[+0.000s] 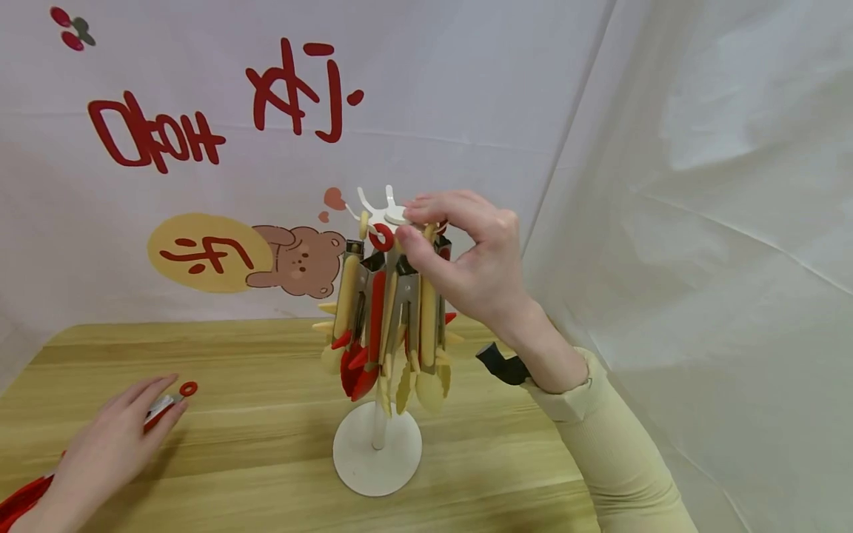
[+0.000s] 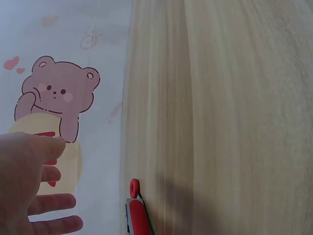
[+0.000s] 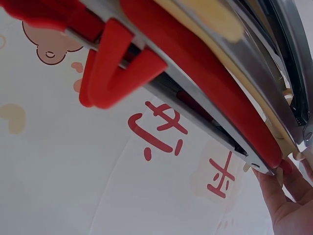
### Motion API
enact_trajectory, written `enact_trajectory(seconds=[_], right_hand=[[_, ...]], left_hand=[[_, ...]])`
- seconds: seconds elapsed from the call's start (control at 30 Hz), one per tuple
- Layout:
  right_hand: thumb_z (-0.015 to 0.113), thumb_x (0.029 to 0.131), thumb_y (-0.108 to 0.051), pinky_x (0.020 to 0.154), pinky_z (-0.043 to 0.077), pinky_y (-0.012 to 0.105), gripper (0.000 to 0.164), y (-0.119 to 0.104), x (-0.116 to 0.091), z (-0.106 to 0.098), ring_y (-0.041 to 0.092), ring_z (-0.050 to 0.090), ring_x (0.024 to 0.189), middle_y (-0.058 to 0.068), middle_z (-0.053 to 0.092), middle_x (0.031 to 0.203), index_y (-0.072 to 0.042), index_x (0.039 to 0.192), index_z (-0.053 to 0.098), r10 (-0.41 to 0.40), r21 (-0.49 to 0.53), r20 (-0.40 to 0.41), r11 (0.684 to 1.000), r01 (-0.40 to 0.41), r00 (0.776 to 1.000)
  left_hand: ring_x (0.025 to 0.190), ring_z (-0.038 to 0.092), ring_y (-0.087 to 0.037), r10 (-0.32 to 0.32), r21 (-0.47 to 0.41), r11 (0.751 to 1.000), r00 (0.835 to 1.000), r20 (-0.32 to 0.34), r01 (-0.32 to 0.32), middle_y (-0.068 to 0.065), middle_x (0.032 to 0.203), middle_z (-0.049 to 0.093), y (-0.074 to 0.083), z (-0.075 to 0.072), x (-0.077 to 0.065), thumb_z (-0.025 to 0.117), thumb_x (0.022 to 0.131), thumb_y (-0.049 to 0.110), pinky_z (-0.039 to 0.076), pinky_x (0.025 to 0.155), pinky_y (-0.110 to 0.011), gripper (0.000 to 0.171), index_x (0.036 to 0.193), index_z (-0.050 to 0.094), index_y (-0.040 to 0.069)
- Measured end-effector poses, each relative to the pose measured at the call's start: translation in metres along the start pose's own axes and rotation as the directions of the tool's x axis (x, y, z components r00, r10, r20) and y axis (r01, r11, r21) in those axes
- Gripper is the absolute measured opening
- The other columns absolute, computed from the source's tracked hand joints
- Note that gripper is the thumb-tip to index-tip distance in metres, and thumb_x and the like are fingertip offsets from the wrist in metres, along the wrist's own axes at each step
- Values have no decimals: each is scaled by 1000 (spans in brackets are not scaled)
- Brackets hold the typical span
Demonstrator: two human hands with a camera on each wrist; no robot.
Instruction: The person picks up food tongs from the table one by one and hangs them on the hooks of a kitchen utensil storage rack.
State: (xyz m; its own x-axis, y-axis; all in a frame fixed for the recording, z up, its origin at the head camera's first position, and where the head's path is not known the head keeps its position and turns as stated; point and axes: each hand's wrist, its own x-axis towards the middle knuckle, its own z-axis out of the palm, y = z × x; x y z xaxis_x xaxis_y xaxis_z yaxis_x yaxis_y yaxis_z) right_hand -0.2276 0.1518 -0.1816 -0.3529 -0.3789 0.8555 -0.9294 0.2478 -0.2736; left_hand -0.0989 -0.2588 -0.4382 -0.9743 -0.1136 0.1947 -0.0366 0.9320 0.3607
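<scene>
A white rack (image 1: 376, 448) with a round base stands on the table, several red and pale yellow tongs (image 1: 376, 311) hanging from its hooks. At its top, my right hand (image 1: 483, 248) pinches the rack's head between thumb and fingers, beside a small white disc. The right wrist view shows the near red tongs (image 3: 195, 63) hanging below this hand (image 3: 288, 200), their ring close to its fingertips. Over the table on the left, my left hand (image 1: 116, 437) spreads its relaxed fingers above another pair of red tongs (image 2: 139, 215). The hand partly hides these tongs.
The wooden table (image 1: 266, 459) meets a white cloth backdrop (image 1: 460, 96) printed with red writing and a bear (image 1: 303, 259). A white sheet (image 1: 720, 244) hangs on the right. A black strap end (image 1: 503, 364) sticks out by the right wrist.
</scene>
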Motion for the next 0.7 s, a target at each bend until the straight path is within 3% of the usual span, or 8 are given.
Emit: enact_trajectory(seconds=[0.5,0.7], right_hand=[[73,87,-8,76,57,22,16,4,2,-2,28,76,93,20,81,100,3,97,79,0,41,7,999,0,1000],[72,87,-10,79,59,24,18,6,1,-2,30,77,95,21,81,100,3,97,79,-3,38,13,999,2,1000]], left_hand=[[109,58,-60,-12,74,997,1000,18,11,-38,128,60,-23,6,0,77,95,26,49,80,-75,55,137,59,-4],[107,58,-62,-74,108,992,991,112,62,-41,126,59,-33,8,-2,74,97,34,50,75,-71,59,138,57,-5]])
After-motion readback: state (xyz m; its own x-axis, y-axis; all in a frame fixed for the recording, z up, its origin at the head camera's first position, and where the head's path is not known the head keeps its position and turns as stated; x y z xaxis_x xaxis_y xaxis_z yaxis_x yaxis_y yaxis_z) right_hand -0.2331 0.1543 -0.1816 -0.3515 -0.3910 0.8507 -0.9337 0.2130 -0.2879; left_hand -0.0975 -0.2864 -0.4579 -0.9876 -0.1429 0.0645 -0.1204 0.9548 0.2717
